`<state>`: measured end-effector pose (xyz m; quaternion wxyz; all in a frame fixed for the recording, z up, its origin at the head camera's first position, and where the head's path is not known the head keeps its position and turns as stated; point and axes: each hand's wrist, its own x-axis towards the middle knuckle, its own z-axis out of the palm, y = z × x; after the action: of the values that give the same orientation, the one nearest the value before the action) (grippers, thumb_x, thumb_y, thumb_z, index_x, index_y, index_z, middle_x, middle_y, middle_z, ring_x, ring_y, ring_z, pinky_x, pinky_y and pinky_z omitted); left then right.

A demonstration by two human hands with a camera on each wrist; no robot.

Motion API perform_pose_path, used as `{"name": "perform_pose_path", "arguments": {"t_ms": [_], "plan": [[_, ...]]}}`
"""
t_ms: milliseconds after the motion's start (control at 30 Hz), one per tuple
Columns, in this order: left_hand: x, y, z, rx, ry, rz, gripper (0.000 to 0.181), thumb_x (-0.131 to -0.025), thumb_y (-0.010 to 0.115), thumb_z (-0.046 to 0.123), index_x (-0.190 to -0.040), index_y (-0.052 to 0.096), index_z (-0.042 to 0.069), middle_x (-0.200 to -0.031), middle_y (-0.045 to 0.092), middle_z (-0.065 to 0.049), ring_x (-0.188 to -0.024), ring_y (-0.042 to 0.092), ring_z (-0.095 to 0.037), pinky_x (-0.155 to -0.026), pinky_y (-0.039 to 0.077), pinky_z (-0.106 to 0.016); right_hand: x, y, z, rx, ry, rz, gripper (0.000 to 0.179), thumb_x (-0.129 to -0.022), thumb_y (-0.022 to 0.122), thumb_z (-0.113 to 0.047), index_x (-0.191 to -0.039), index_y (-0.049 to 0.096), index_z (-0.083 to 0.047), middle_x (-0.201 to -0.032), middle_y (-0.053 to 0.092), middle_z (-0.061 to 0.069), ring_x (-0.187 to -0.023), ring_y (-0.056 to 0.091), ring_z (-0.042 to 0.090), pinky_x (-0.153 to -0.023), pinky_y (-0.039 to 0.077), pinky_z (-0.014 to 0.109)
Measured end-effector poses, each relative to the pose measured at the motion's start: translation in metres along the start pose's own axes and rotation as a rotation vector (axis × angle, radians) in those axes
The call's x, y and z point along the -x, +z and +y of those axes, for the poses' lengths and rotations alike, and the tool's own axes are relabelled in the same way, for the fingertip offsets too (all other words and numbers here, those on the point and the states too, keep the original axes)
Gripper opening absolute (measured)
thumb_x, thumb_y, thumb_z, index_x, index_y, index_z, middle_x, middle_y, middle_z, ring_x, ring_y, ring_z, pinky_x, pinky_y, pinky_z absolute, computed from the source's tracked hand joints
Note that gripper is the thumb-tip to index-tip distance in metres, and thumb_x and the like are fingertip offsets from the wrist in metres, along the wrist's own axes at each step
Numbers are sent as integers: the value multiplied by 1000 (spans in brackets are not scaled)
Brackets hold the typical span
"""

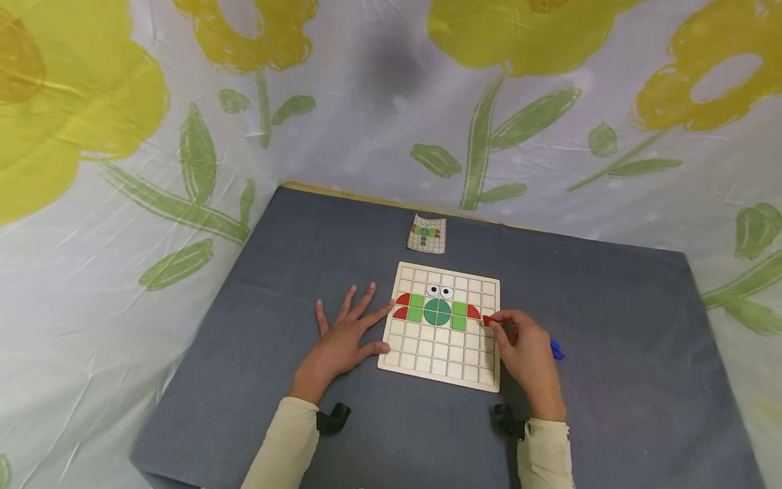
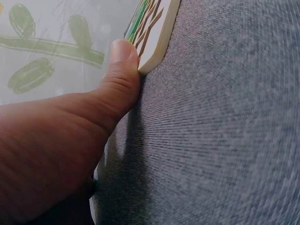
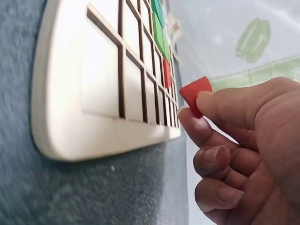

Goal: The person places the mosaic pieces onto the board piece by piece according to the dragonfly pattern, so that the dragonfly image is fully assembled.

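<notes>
A square wooden grid board lies on the table, with red, light green and dark green pieces and two eye pieces set in its cells. My right hand pinches a red quarter-circle piece between thumb and index finger, just above the board's right side. Beside the board's left edge, my left hand rests with fingers spread. Its thumb touches the board's edge in the left wrist view, and the index fingertip reaches the same edge in the head view.
Behind the board lies a small pattern card showing a similar figure on a grid. Blue pieces lie right of the right hand, partly hidden by it. The grey table meets a flower-printed curtain at the back and sides.
</notes>
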<state>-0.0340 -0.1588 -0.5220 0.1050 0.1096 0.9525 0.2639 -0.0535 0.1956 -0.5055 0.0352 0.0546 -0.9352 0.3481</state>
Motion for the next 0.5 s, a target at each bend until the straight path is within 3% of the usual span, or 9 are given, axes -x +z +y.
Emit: {"name": "perform_pose_path", "arguments": {"t_ms": [267, 500], "plan": [[-1, -1, -2, -3, -12, -22, 90, -87, 74, 60, -166, 34, 41, -179, 6, 2, -164, -5, -35, -113, -21, -80, -2, 8, -5, 27, -8, 23, 10, -99, 78, -19, -106, 76, -12, -92, 62, 2, -62, 46, 16, -53, 37, 29], [-1, -2, 0, -3, -11, -15, 89, -87, 74, 60, -165, 36, 42, -179, 8, 2, -165, -4, -35, -113, -19, -80, -4, 12, -7, 14, -2, -29, 13, -98, 79, -17, -105, 75, -7, -86, 65, 3, -62, 47, 16, -55, 37, 28]]}}
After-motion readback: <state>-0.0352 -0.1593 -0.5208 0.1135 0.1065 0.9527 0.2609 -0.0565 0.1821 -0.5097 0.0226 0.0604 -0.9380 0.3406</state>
